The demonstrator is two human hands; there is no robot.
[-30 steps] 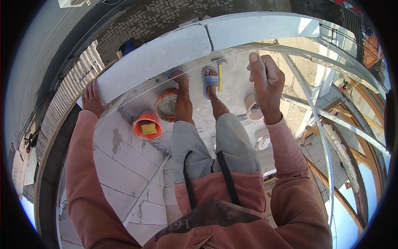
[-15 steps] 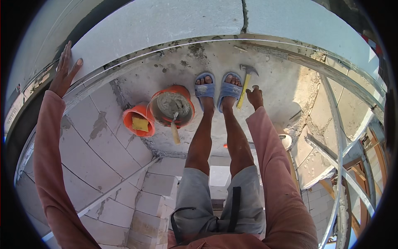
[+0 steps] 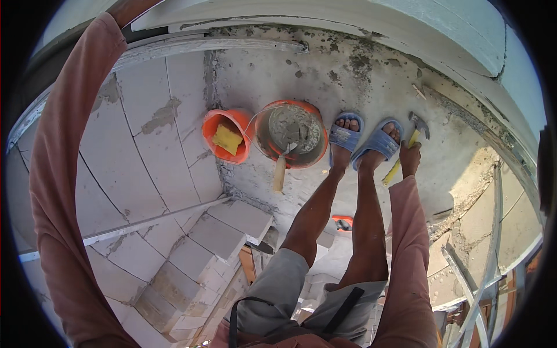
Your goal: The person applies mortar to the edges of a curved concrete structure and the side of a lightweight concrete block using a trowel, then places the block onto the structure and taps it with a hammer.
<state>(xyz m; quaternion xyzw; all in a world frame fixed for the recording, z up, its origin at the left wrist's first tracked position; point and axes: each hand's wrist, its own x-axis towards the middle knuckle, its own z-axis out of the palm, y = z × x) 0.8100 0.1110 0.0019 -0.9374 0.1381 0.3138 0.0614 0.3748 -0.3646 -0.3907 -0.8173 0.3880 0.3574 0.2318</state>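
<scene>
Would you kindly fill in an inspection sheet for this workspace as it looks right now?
Surface: concrete ledge, mortar-spattered, beside a grey block wall.
Job's things: hammer with yellow handle lies by the blue sandals.
Clutter: orange bucket of mortar with a trowel; smaller orange bucket holding a yellow sponge.
Grippers: right hand on the hammer handle; left hand out of view, arm raised.
Cables: nothing seen.
Surroundings: stacked blocks below.

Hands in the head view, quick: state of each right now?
Left hand: out of the picture past the top edge, only the sleeve shows; cannot be told.
Right hand: closed on the yellow-handled hammer lying beside the sandals.
</scene>
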